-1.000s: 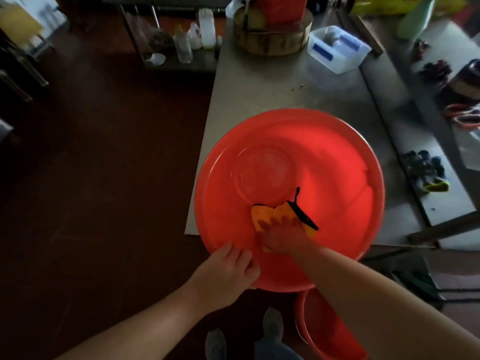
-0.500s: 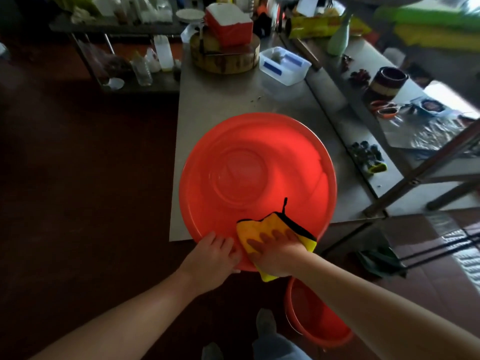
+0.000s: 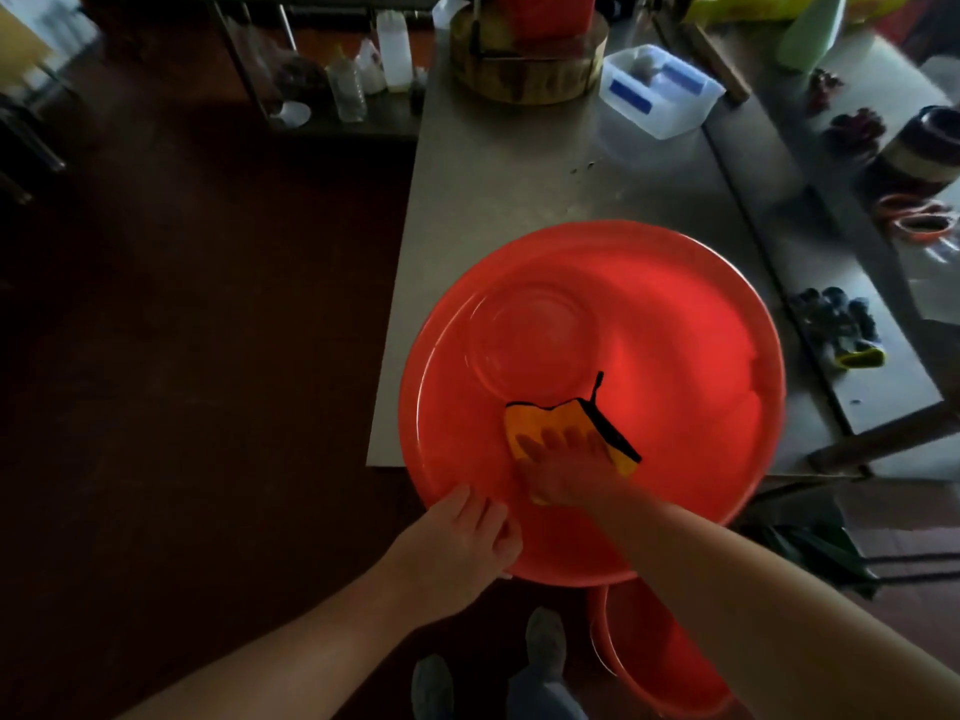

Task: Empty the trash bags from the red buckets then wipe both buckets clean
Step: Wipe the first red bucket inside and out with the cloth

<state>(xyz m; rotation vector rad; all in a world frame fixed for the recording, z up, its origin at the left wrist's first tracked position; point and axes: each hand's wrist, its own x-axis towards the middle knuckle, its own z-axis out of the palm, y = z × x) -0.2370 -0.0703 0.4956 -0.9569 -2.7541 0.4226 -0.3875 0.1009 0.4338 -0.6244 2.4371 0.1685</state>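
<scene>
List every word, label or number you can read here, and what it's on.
None can be read.
White tub: its blue patches are too blurred to read.
Yellow packet and bottles: no legible print.
Red bucket and yellow cloth: no writing shows.

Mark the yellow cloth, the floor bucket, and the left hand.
yellow cloth (image 3: 550, 420): head view, bare patch above the fingers.
floor bucket (image 3: 644, 662): head view, inner wall.
left hand (image 3: 457, 540): head view, back of hand, holding the table bucket (image 3: 675, 304) rim.

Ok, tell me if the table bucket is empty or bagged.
Empty of bags: red bucket shows bare inside, only yellow cloth under right hand.
</scene>
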